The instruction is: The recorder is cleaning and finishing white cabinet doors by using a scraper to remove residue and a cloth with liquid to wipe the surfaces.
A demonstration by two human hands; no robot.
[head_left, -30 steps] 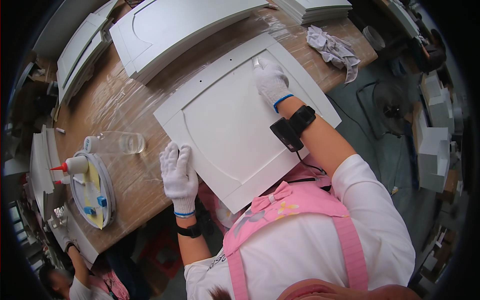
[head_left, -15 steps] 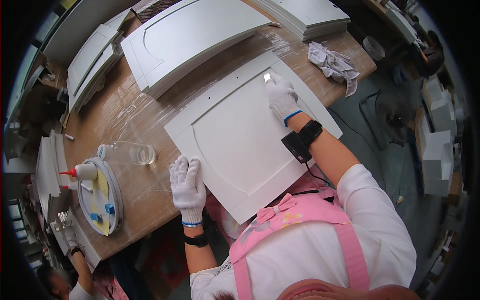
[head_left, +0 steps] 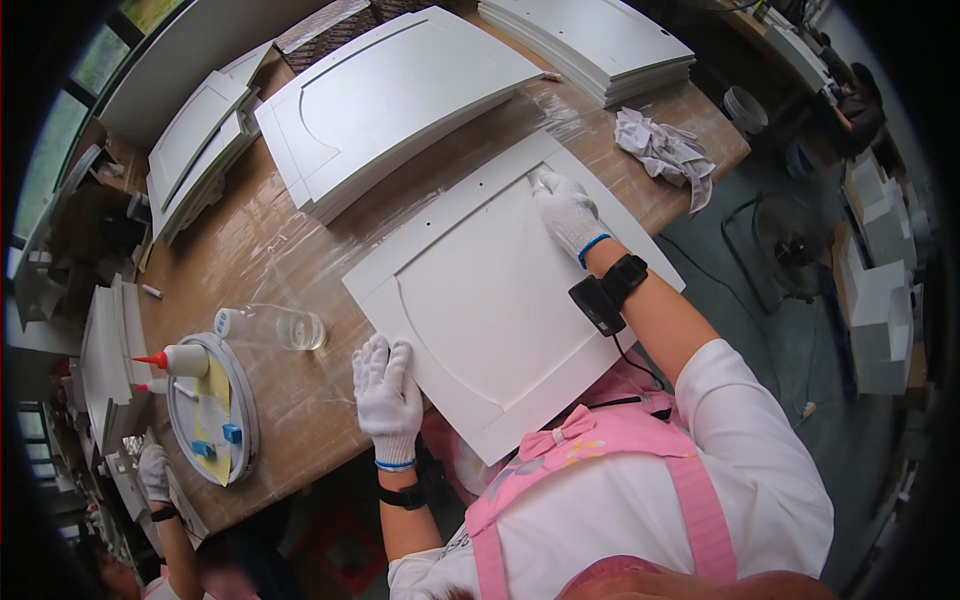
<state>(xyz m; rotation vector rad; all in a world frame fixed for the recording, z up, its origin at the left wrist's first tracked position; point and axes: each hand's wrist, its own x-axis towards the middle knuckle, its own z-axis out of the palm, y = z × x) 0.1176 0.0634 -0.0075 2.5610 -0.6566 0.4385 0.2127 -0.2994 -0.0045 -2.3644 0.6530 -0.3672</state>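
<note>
A white door-like panel (head_left: 480,290) with a recessed, curved-edged middle lies on the table in front of me, its near edge by my apron. My right hand (head_left: 570,212), in a white knitted glove, is closed at the top right corner of the recess. A small pale piece (head_left: 537,181) is pinched at its fingertips; its kind is hard to make out. My left hand (head_left: 388,398), gloved too, rests by the panel's left edge with fingers stretched out and holding nothing.
Stacked white panels (head_left: 400,90) stand at the back, with another stack (head_left: 595,45) to the right. A crumpled cloth (head_left: 664,146) lies near the right edge. At left are a clear bottle (head_left: 300,328) and a round lid (head_left: 250,440) carrying a red-tipped glue bottle (head_left: 186,360) and blue blocks.
The whole view has shifted slightly. My right hand stays at the recess corner, turned a little, and the pale piece shows less. A co-worker's arm at lower left has moved.
</note>
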